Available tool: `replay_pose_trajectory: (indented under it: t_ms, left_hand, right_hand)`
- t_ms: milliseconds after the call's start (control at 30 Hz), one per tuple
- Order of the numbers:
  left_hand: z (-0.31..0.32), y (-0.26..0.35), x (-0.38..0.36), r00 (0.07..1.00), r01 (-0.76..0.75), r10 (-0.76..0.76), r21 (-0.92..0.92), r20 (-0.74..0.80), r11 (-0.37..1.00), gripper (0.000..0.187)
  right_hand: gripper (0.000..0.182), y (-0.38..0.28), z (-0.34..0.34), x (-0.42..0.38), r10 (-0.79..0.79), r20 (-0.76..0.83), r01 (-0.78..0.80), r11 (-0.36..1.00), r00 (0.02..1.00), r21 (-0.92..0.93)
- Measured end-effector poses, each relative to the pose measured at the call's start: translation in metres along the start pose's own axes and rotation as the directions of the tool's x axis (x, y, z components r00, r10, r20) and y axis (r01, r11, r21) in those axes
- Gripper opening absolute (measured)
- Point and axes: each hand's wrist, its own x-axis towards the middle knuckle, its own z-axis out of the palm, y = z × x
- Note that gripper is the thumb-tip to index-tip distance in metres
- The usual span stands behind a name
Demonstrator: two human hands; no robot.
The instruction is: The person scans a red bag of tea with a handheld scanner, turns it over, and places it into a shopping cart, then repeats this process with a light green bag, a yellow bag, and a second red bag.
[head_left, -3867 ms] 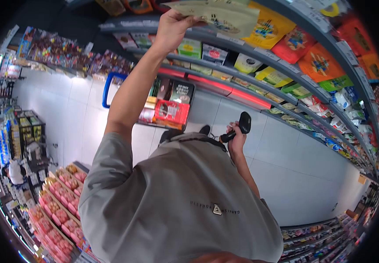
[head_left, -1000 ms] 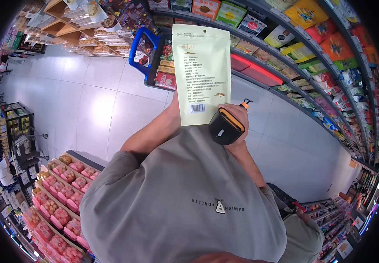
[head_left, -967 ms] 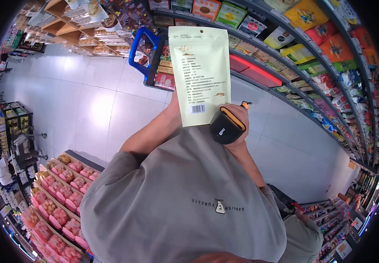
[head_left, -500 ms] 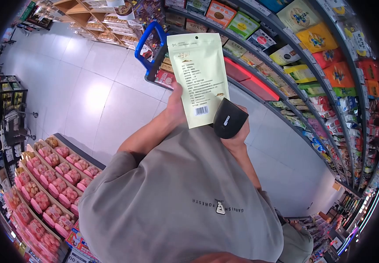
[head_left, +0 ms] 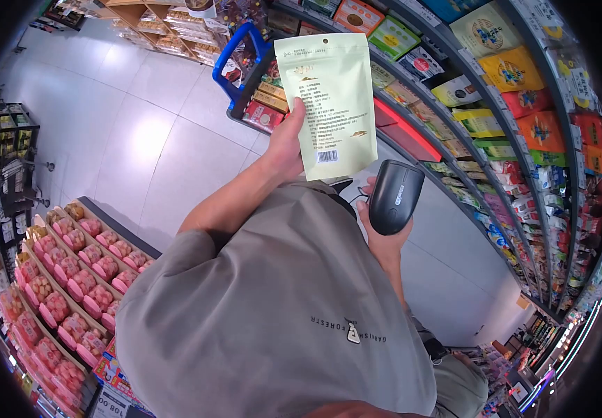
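Note:
My left hand [head_left: 289, 143] grips a pale green pouch [head_left: 336, 115] by its left edge, thumb on the front. The pouch is upright, its printed back and barcode turned towards me. Lower and to the right, my right hand [head_left: 383, 237] is closed round a black handheld barcode scanner [head_left: 396, 197]. A gap separates the scanner from the pouch. Behind the pouch stands a dark shopping basket with a blue handle [head_left: 226, 70], holding several boxes, among them a red box [head_left: 263, 116].
Shelves packed with coloured bags [head_left: 510, 70] curve along the right. Rows of pink-lidded tubs [head_left: 71, 268] stand on a tiered display at lower left. A wooden rack [head_left: 151, 24] with packaged goods is at the back. Grey floor tiles [head_left: 134, 132] lie to the left.
The pouch has moved up and slightly right in my left hand. My right hand has drawn the scanner down and right, away from the pouch, turning its top towards me.

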Motion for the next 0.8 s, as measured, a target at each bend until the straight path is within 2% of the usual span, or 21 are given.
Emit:
replay_pose_trajectory:
  t_ms: [100,167,200,233,300,367,467,567,633,800]
  left_hand:
    - [0.003,-0.001,0.005,1.000,-0.017,0.017,-0.011,0.004,1.000,0.059]
    - [0.007,-0.004,0.008,1.000,-0.018,0.018,-0.008,0.014,1.000,0.059]
    - [0.009,-0.006,0.010,1.000,-0.020,0.020,-0.017,0.008,1.000,0.059]
    - [0.011,-0.007,0.012,1.000,-0.022,0.022,-0.025,0.005,0.999,0.059]
    - [0.014,-0.011,0.015,0.999,-0.025,0.025,-0.008,0.025,1.000,0.060]
    - [0.016,-0.014,0.015,0.999,-0.030,0.030,0.014,0.037,0.999,0.061]
    - [0.022,-0.015,0.014,0.999,-0.003,0.001,0.036,0.044,0.999,0.061]
    - [0.025,-0.018,0.014,0.995,-0.006,0.004,0.023,0.102,1.000,0.062]
    - [0.024,-0.021,0.014,0.994,-0.010,0.007,0.025,0.107,1.000,0.063]
    - [0.025,-0.022,0.015,0.994,0.007,-0.012,0.044,0.105,0.999,0.063]
  right_hand:
    - [0.040,-0.024,-0.008,-0.002,0.084,0.062,-0.089,0.994,0.994,0.069]
    - [0.038,-0.041,-0.017,-0.002,0.227,0.243,-0.261,0.958,0.943,0.116]
    - [0.036,-0.043,-0.021,-0.003,0.224,0.309,-0.260,0.962,0.924,0.079]
    - [0.036,-0.043,-0.022,-0.003,0.224,0.306,-0.259,0.963,0.925,0.077]
    - [0.039,-0.042,-0.025,-0.002,0.296,0.411,-0.331,0.944,0.862,0.014]
    - [0.041,-0.045,-0.024,-0.003,0.329,0.401,-0.367,0.930,0.855,0.020]
    - [0.031,-0.046,-0.024,-0.003,0.331,0.355,-0.374,0.926,0.874,0.057]
    - [0.030,-0.043,-0.028,-0.002,0.352,0.372,-0.358,0.932,0.859,-0.056]
    - [0.030,-0.041,-0.028,-0.004,0.367,0.346,-0.395,0.919,0.863,0.011]
    - [0.030,-0.036,-0.028,-0.008,0.363,0.345,-0.401,0.915,0.866,0.042]
